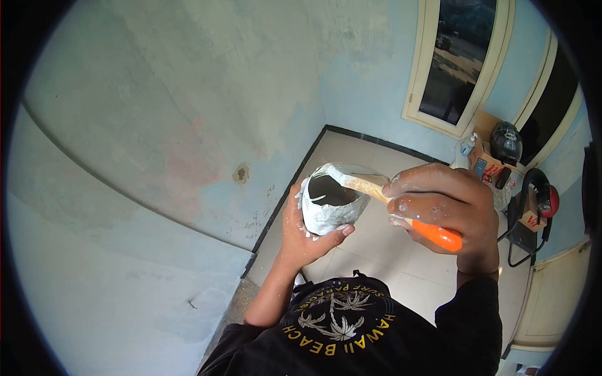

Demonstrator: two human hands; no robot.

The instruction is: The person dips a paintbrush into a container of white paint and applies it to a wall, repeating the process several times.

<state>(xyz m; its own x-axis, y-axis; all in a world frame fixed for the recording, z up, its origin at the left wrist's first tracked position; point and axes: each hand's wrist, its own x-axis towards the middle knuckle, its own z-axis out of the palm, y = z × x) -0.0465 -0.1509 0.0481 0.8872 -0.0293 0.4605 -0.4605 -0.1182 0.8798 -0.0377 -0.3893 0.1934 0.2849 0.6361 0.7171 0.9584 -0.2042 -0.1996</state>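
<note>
My left hand [307, 247] is wrapped around a small open container [332, 218] crusted with white paint or putty on its outside. Its mouth tips toward me and its inside looks dark grey, with a pale streak near the bottom. My right hand [448, 203] grips a paintbrush [370, 188] by its wooden handle, whose end is bright orange. The brush's head lies at the container's upper right rim; a whitish coating there makes its bristles hard to make out. White specks dot the fingers of both hands.
A patchy blue-grey wall [207, 113] with a small hole [241, 173] stands ahead and to the left. Pale floor tiles [357, 147] lie below. At the right are a window [458, 62], cardboard boxes [486, 153], a dark helmet [506, 143] and a black-framed chair [527, 232].
</note>
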